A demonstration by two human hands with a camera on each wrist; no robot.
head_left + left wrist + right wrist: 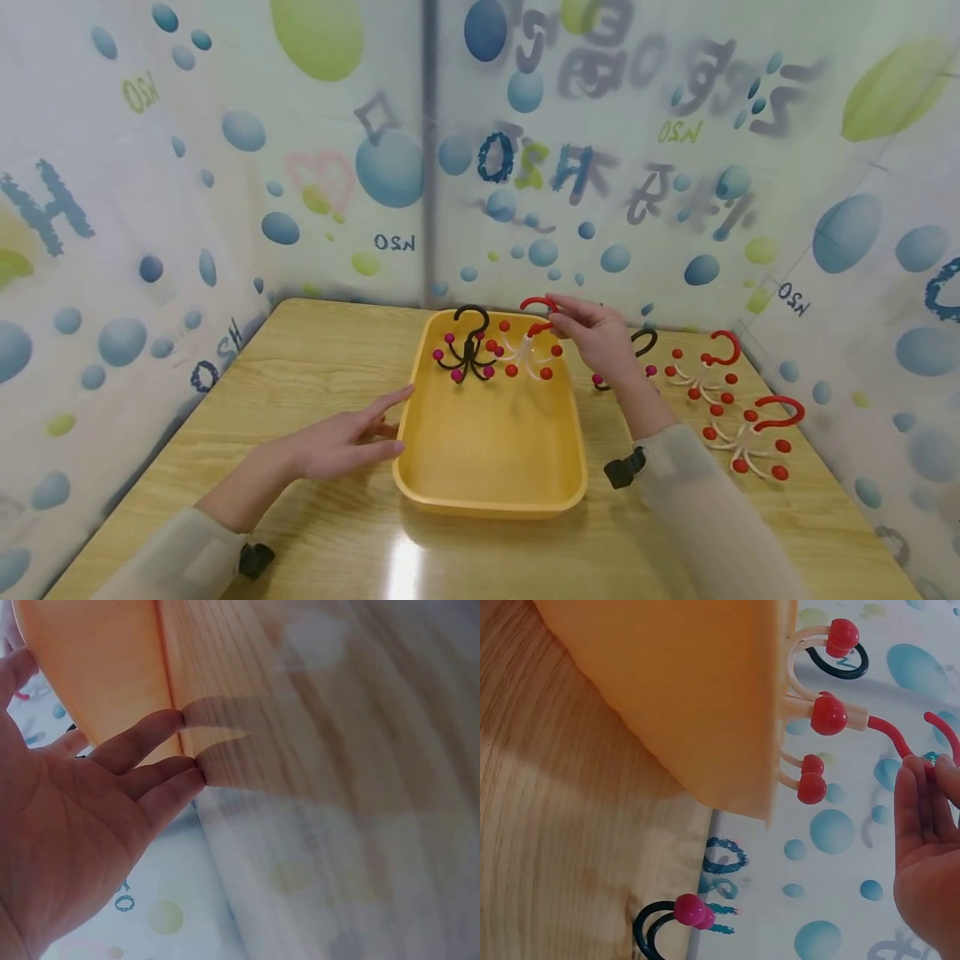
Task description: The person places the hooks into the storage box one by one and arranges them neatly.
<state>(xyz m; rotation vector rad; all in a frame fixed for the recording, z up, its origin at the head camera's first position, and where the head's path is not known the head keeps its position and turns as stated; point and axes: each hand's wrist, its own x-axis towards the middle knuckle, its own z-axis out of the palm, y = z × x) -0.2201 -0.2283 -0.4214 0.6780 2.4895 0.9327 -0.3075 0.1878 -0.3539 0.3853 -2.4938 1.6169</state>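
In the head view, my right hand pinches the red hook of a white multi-arm hanger with red ball tips. That hanger is over the far right part of a yellow tray; the right wrist view shows its arms at the tray's rim. Beside it, at the tray's far left, is a black hanger with magenta ball tips. My left hand touches the tray's left side, its fingers extended; in the left wrist view the fingertips meet the lower wall and the thumb is near the rim.
Right of the tray, two more white hangers with red hooks lie on the wooden table. Another black hanger is partly hidden behind my right hand. Patterned curtains enclose the table's back and sides.
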